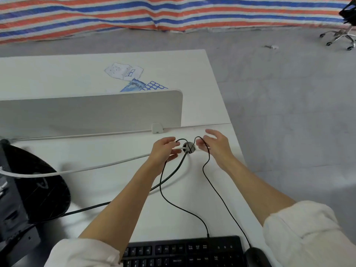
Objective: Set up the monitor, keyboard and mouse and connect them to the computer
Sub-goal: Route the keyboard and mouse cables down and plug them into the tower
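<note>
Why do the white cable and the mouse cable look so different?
The white cable is thick and pale; the mouse cable is thin and black. The white cable runs left toward the monitor stand; the mouse cable runs down to the mouse. The left hand pinches the white cable; the open right hand grips neither. Both reach the desk's cable hole.
</note>
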A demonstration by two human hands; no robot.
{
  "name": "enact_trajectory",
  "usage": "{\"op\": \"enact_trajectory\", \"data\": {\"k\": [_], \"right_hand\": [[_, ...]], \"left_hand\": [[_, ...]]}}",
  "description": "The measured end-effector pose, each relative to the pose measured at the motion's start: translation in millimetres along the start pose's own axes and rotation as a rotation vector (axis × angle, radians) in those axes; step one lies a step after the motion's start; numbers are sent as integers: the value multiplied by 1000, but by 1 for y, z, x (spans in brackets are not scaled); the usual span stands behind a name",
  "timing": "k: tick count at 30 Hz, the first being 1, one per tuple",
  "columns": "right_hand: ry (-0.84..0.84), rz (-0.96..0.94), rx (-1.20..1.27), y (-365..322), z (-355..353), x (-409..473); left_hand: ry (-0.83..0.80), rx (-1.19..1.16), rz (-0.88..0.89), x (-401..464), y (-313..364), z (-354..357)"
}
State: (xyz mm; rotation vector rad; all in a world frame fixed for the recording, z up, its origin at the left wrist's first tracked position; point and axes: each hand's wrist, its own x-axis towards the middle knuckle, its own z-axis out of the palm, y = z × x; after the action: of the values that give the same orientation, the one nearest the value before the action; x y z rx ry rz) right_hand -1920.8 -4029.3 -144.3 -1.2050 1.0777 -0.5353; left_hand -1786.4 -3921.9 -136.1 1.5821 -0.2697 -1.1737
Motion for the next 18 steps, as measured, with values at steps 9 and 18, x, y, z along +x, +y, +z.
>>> {"op": "enact_trajectory", "data": {"k": [9,18], "right_hand": [[-38,129,-528,73,-29,-13],[-13,238,-509,84,-14,0]], "left_hand": [[46,539,60,-1,-33,-3],[-58,1031,174,-4,-71,15]]}}
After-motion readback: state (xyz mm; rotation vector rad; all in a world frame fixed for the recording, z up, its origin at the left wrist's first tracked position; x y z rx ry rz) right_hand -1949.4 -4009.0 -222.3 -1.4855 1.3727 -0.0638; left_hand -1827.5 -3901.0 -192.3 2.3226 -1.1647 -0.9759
